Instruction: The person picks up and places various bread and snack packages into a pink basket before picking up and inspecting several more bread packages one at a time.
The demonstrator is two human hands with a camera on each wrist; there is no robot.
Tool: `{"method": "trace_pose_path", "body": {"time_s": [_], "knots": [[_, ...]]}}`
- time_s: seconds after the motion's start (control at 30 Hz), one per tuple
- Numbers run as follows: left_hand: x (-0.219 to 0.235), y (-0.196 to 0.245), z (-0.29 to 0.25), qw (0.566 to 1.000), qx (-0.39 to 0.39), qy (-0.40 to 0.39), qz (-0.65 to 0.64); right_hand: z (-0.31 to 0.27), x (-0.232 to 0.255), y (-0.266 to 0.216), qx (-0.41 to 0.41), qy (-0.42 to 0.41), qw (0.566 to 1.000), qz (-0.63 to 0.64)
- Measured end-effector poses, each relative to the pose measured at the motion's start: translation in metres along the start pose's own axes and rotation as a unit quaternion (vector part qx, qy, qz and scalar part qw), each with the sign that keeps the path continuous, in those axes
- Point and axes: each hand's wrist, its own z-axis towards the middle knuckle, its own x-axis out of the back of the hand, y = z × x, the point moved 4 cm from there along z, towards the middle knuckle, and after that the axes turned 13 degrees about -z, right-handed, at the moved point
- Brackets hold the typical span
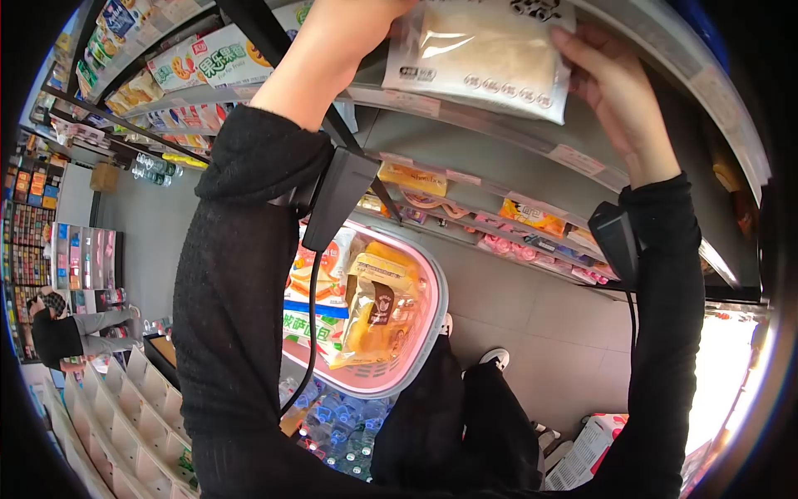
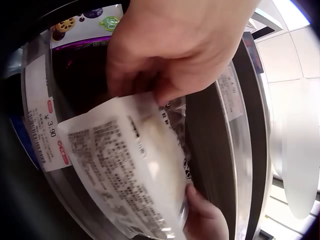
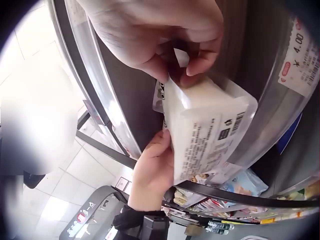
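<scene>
A clear and white plastic packet of pale bread-like food (image 1: 482, 58) is held up at the shelf, dark print on its face. My left hand (image 1: 357, 33), cut off by the top of the head view, pinches one end of the packet between thumb and fingers, as the left wrist view shows of the left hand (image 2: 175, 50). At the other end, my right hand (image 3: 160, 35) pinches the packet's edge with thumb and forefinger. Small text and a barcode cover the packet's back (image 3: 210, 135).
Shelf edges with price tags (image 1: 582, 160) run below the packet, with packaged snacks (image 1: 532, 216) lower down. A pink basket (image 1: 436, 308) holding bagged bread (image 1: 378, 308) stands near my legs. Water bottles (image 1: 341, 420) sit beside it. Another person (image 1: 62, 333) is far left.
</scene>
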Motion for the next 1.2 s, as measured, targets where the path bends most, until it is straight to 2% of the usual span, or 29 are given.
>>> {"method": "trace_pose_path", "body": {"time_s": [0.03, 0.1, 0.17, 0.2, 0.3, 0.33, 0.37, 0.43, 0.47, 0.53, 0.57, 0.63, 0.67, 0.77, 0.8, 0.83, 0.9, 0.97, 1.03, 1.17, 1.2], "knots": [[0.002, -0.003, 0.004, 1.0, 0.004, 0.004, -0.001, 0.003, 0.0, 0.003, -0.009, 0.016, 1.0, 0.01], [0.001, 0.001, 0.009, 0.997, -0.077, -0.025, -0.006, 0.014, -0.003, 0.003, 0.021, 0.011, 0.999, 0.035], [0.007, -0.008, 0.018, 0.997, -0.055, -0.016, -0.048, 0.01, -0.015, -0.008, -0.04, 0.109, 0.993, -0.014], [0.009, -0.009, 0.022, 0.997, -0.065, -0.014, -0.036, 0.007, -0.022, -0.012, 0.003, 0.125, 0.992, -0.001], [0.019, -0.012, 0.033, 0.996, -0.092, 0.003, -0.002, 0.014, -0.023, -0.011, -0.013, 0.083, 0.995, -0.047], [0.022, -0.013, 0.036, 0.994, -0.11, 0.013, 0.024, 0.015, -0.023, -0.013, -0.005, 0.027, 0.998, -0.056], [0.024, -0.012, 0.036, 0.994, -0.109, 0.015, 0.023, 0.012, -0.029, -0.015, -0.006, 0.026, 0.998, -0.057], [0.027, -0.009, 0.034, 0.986, -0.14, 0.041, 0.076, 0.005, -0.039, -0.02, 0.025, 0.103, 0.985, -0.14], [0.027, -0.008, 0.032, 0.986, -0.141, 0.04, 0.075, 0.01, -0.03, -0.01, 0.025, 0.103, 0.984, -0.141], [0.024, -0.001, 0.018, 0.957, -0.192, 0.072, 0.204, 0.024, -0.013, 0.015, 0.051, 0.003, 0.982, -0.182], [0.024, 0.002, 0.013, 0.957, -0.193, 0.071, 0.203, 0.023, -0.013, 0.016, 0.051, 0.003, 0.982, -0.182], [0.017, 0.017, -0.004, 0.914, -0.217, 0.097, 0.33, 0.018, -0.015, 0.015, 0.072, -0.021, 0.971, -0.229], [0.012, 0.026, -0.013, 0.912, -0.171, 0.107, 0.358, 0.015, -0.018, 0.013, 0.096, -0.024, 0.968, -0.23], [0.01, 0.032, -0.024, 0.89, -0.147, 0.109, 0.418, 0.005, -0.03, 0.013, 0.055, -0.024, 0.983, -0.176], [0.017, 0.028, -0.02, 0.877, -0.151, 0.096, 0.446, 0.002, -0.038, 0.012, 0.091, 0.004, 0.986, -0.14], [0.028, 0.022, -0.019, 0.877, -0.157, 0.092, 0.445, -0.002, -0.043, 0.011, 0.074, -0.003, 0.988, -0.134], [0.041, 0.011, -0.016, 0.883, -0.107, 0.061, 0.452, -0.003, -0.052, 0.008, 0.164, 0.002, 0.966, -0.201], [0.04, 0.014, -0.024, 0.871, -0.134, 0.046, 0.471, -0.002, -0.057, 0.009, 0.156, 0.003, 0.966, -0.206], [0.041, 0.018, -0.031, 0.801, -0.135, 0.098, 0.575, 0.0, -0.061, 0.007, 0.158, 0.002, 0.964, -0.215], [0.04, 0.019, -0.035, 0.815, -0.112, 0.09, 0.562, 0.001, -0.06, -0.003, 0.151, 0.01, 0.963, -0.223], [0.034, 0.019, -0.036, 0.86, -0.087, 0.104, 0.492, 0.002, -0.059, -0.003, 0.155, 0.022, 0.96, -0.234]]}}
